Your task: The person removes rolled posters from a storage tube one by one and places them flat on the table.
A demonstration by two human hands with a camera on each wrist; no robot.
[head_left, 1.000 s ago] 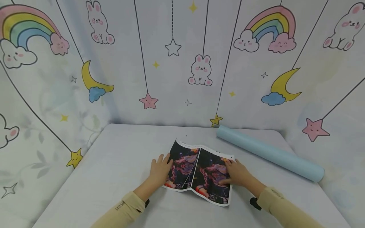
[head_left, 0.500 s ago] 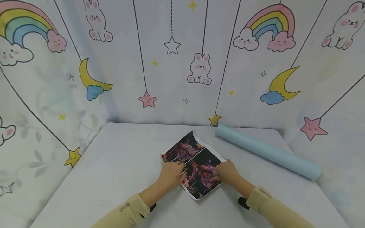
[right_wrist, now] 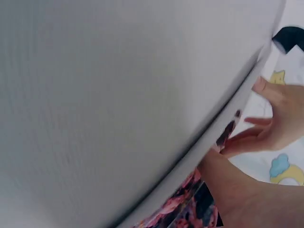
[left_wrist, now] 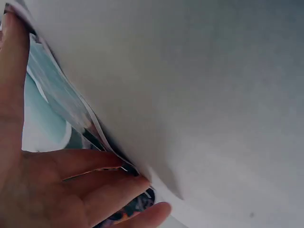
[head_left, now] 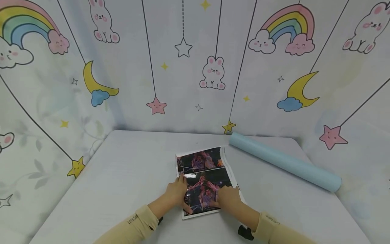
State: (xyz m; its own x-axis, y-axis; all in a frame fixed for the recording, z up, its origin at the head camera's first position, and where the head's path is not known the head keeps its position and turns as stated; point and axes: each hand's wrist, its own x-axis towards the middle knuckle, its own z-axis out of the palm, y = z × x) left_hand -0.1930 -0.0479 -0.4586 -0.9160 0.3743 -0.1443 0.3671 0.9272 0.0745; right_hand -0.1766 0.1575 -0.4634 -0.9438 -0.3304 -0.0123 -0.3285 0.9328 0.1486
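Observation:
A glossy printed sheet (head_left: 210,183), dark with pink and purple pictures and a white border, lies on the white table in the head view. Creases run across it and its surface is not flat. My left hand (head_left: 176,191) rests at its left edge, fingers extended and thumb on the print. On the lower right part of the sheet lies my right hand (head_left: 228,199), thumb pointing inward; its fingertips are hidden. The left wrist view has my left hand (left_wrist: 85,185) with fingertips along the sheet's edge. Both hands appear in the right wrist view, the right (right_wrist: 228,178) nearer the camera.
A pale blue roll (head_left: 286,162) lies diagonally at the back right of the white table (head_left: 122,176). Behind and beside the table hangs a white cloth (head_left: 131,67) printed with rabbits, rainbows, moons and stars.
The sheet has been turned, first sideways and now with its crease running across. The left hand went rightward, then back a little; the right hand has moved left and toward the near side.

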